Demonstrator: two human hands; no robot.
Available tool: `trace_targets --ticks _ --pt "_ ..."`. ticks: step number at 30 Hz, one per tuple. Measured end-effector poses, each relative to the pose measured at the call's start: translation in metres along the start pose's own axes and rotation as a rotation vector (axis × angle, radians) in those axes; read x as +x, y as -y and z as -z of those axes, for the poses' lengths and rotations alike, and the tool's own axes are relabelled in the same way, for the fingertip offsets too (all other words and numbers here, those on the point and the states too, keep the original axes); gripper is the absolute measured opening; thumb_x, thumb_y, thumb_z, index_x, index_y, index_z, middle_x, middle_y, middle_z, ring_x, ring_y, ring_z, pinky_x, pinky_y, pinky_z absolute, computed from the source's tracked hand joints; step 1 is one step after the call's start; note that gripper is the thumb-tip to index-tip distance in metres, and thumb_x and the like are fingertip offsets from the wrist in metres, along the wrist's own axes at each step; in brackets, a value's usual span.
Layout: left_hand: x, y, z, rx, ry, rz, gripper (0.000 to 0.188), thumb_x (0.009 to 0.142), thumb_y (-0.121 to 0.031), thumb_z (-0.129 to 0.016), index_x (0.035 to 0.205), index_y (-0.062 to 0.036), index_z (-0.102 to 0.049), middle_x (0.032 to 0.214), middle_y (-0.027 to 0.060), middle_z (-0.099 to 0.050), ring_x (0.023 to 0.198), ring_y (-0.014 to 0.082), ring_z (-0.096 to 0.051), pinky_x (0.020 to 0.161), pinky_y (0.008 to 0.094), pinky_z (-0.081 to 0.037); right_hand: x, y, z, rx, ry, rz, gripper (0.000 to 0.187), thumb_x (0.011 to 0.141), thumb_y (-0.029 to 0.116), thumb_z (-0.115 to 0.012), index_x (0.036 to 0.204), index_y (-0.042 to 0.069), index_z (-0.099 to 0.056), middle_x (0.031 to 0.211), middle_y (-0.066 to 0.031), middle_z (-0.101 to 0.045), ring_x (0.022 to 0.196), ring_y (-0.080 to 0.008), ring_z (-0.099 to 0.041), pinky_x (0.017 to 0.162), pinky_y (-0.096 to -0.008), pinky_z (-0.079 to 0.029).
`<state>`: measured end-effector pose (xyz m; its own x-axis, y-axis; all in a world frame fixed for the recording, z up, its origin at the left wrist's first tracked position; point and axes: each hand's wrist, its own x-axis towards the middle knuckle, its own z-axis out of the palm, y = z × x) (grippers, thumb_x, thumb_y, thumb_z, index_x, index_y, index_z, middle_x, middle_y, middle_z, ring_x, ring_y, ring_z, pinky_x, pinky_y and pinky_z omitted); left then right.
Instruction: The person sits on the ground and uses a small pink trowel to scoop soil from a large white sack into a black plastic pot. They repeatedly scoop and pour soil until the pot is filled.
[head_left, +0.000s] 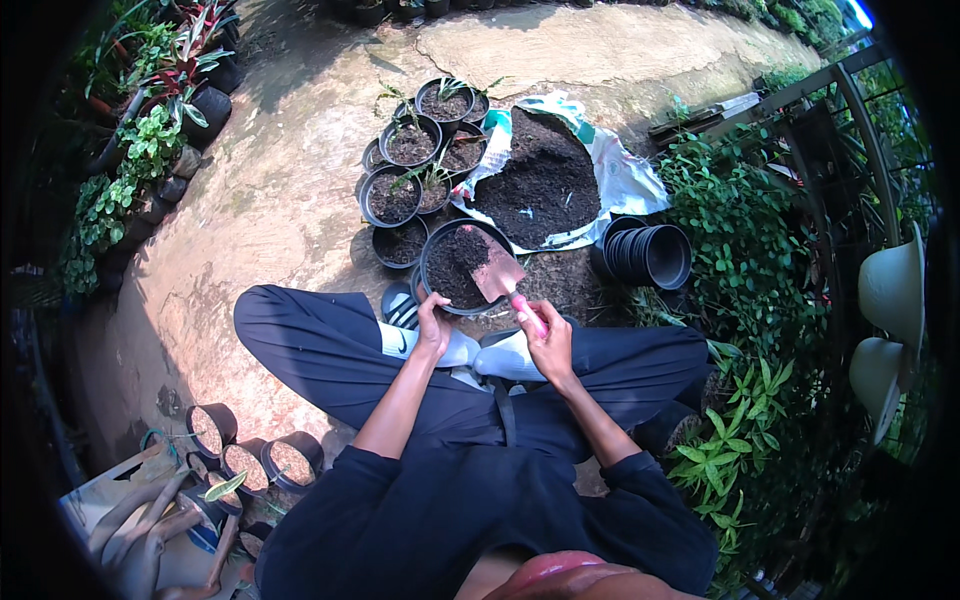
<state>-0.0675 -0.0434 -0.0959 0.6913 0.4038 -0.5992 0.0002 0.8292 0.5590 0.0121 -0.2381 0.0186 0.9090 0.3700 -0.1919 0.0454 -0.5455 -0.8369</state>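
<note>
Lighting: bright outdoor daylight; direct sun on pale tan hard ground (270, 200), dark shadow at its upper left and left side. Glare: crinkled white plastic sack (627, 180), nearly washed out; bluish-white flare, upper right. Shade: dense green leafy shrubs (735, 215). Distortion: fisheye curvature, blackened rim. Focus: soft detail toward edges.

From my remote post I see a pink trowel (515, 297), a black pot (425, 255), blackish-brown soil (453, 265), a white sack (627, 180) patched green and red, a white-striped dark sandal (400, 306) and white socks (511, 357).
</note>
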Motion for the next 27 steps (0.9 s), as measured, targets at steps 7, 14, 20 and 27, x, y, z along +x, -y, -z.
trace_targets --ticks 7,14,20,27 --pt "0.002 0.002 0.002 0.041 0.035 -0.018 0.068 0.073 -0.016 -0.058 0.138 -0.0208 -0.04 0.128 0.0062 -0.049 0.115 0.0239 -0.05 0.091 0.0443 -0.046 0.007 -0.003 0.008 -0.201 -0.139 0.237 0.022 0.087 0.013 -0.067 0.107 0.003 -0.063 0.089 -0.0197 -0.068 0.083 -0.0392 -0.067 0.072 -0.0433 -0.052" --pt "-0.015 -0.014 -0.018 0.076 0.003 -0.064 0.072 0.073 -0.02 -0.059 0.141 -0.0117 -0.039 0.134 0.0104 -0.049 0.119 0.0265 -0.051 0.097 0.0442 -0.046 0.026 -0.01 0.016 0.086 -0.3 0.096 0.02 0.09 0.012 -0.068 0.105 0.0 -0.065 0.084 -0.0142 -0.07 0.077 -0.0176 -0.067 0.071 -0.033 -0.051" --pt "-0.011 -0.02 -0.012 -0.195 0.133 0.234 0.068 0.075 -0.034 -0.06 0.134 -0.0026 -0.044 0.124 0.0181 -0.056 0.108 0.032 -0.059 0.089 0.0465 -0.052 0.106 -0.127 0.005 0.339 -0.184 -0.293 0.016 0.09 0.016 -0.067 0.093 0.001 -0.064 0.071 -0.0024 -0.062 0.059 -0.0076 -0.053 0.054 -0.0251 -0.04" --pt "-0.001 -0.013 -0.003 -0.143 0.071 0.142 0.068 0.075 -0.032 -0.06 0.134 -0.0019 -0.044 0.124 0.0179 -0.056 0.108 0.0321 -0.06 0.09 0.0447 -0.053 0.151 -0.208 -0.063 0.366 -0.339 -0.48 0.018 0.088 0.022 -0.072 0.081 0.009 -0.061 0.064 0.0016 -0.057 0.044 -0.0066 -0.042 0.041 -0.0261 -0.03"
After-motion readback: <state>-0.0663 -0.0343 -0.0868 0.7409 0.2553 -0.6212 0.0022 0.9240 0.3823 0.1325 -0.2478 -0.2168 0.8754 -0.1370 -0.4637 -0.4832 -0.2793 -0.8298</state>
